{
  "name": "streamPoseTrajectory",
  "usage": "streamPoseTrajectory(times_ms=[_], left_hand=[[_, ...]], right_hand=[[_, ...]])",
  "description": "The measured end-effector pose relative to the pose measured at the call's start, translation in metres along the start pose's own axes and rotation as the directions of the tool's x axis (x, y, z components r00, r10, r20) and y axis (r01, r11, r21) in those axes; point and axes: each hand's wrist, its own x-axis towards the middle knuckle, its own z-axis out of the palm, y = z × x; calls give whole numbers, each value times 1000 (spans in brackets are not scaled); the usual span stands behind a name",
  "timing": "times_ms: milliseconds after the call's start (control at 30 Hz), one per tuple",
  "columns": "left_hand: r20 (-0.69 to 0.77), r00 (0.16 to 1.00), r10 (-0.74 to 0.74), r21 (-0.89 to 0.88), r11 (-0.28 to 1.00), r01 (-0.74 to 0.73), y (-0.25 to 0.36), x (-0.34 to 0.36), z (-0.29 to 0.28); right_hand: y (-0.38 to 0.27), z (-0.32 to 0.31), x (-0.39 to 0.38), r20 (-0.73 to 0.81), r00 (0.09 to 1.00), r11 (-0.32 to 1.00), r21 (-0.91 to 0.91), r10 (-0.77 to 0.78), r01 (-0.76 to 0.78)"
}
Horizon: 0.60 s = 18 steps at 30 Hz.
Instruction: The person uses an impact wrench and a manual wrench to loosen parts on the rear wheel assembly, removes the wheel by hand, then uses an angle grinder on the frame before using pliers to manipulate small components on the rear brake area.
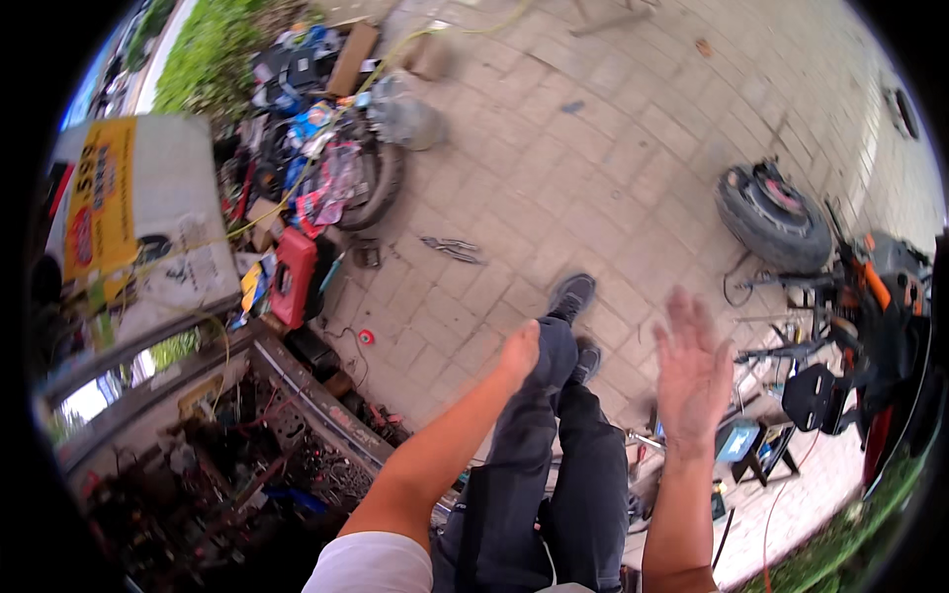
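Note:
My left hand (520, 354) is at the knee of my dark trousers (514, 445), seen from the back, with its fingers mostly hidden. I cannot tell whether it only touches the cloth or grips it. My right hand (692, 381) is raised in the air on the right, palm showing and fingers apart, slightly blurred, with nothing in it. Ahead of my shoes (571, 295), a pair of pliers (453, 247) lies on the paving. A wheel with a black tyre (776, 219) rests on the ground at the far right.
A partly dismantled two-wheeler (875, 296) stands at the right, with tools around it. A metal-edged cart (306, 390) full of loose parts is at lower left. A red tool case (294, 277), a large carton (148, 208) and a heap with a tyre (381, 188) lie at left.

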Motion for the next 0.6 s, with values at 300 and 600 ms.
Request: streamPoseTrajectory(times_ms=[300,600], left_hand=[[-548,722,422,-467,561,-683,16,-248,-58],[-780,519,-348,-602,642,-475,-357,-326,-150]], right_hand=[[66,-24,-40,296,820,-161,-894,489,419],[46,55,-34,57,717,-589,-528,694,612]])
